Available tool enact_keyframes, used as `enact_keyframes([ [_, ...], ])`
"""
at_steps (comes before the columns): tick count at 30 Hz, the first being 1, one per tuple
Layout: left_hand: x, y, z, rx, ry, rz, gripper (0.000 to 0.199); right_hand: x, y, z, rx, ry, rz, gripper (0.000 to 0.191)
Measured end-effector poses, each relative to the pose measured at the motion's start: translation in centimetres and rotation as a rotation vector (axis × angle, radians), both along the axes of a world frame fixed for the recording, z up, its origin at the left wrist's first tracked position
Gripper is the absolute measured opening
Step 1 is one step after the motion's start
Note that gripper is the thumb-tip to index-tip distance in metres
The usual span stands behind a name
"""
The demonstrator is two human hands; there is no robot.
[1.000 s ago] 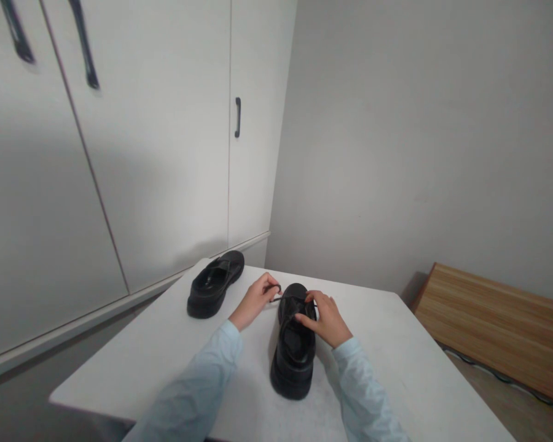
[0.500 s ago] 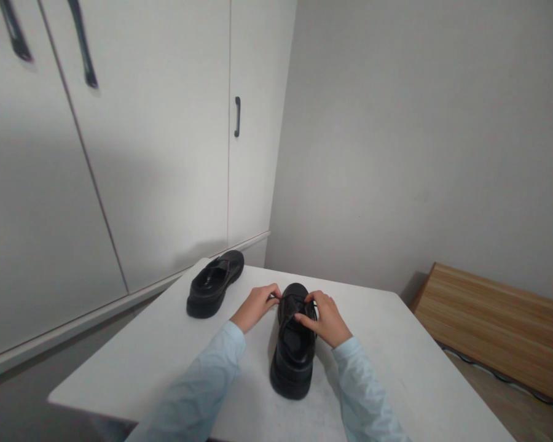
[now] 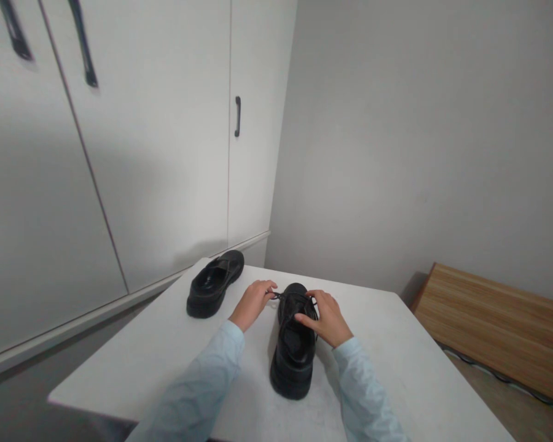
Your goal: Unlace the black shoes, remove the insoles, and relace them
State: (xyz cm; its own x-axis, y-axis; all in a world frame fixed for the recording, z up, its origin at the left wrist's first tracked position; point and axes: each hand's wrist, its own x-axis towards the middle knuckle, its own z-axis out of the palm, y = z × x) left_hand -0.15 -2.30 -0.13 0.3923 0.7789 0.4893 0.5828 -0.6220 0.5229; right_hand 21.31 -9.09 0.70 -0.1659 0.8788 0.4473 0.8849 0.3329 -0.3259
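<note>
A black lace-up shoe (image 3: pixel 293 368) stands upright on the white table (image 3: pixel 396 368), its toe pointing away from me. At its left side, my left hand (image 3: pixel 254 302) pinches a black shoelace (image 3: pixel 276 296), which stretches from my fingertips to the front of the shoe. My right hand (image 3: pixel 326 316) is curled at the shoe's right side, thumb on the tongue area and fingertips against the laced part, so it grips the shoe. The second black shoe (image 3: pixel 212 285) rests at the table's far left corner, away from both hands.
Behind the table on the left are white cabinet doors (image 3: pixel 166 153) with dark handles (image 3: pixel 238 116). A grey wall (image 3: pixel 396 135) rises at the back. To the right, beyond the table edge, lies a wood-grain board (image 3: pixel 498 325), with a cable along its lower edge.
My left hand has moved slightly left and away from the shoe, and more of the lace now shows between them. My right hand has barely moved.
</note>
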Motion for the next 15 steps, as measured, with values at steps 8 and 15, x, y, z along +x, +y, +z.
enact_keyframes([
  [8,-0.30,0.25,-0.31,0.105,0.026,0.048,0.016,0.03,-0.06,0.27,0.022,-0.001,-0.018,0.036],
  [15,-0.31,0.31,-0.27,0.107,-0.004,0.077,0.015,0.70,0.58,-0.02,0.075,0.064,-0.088,0.022],
])
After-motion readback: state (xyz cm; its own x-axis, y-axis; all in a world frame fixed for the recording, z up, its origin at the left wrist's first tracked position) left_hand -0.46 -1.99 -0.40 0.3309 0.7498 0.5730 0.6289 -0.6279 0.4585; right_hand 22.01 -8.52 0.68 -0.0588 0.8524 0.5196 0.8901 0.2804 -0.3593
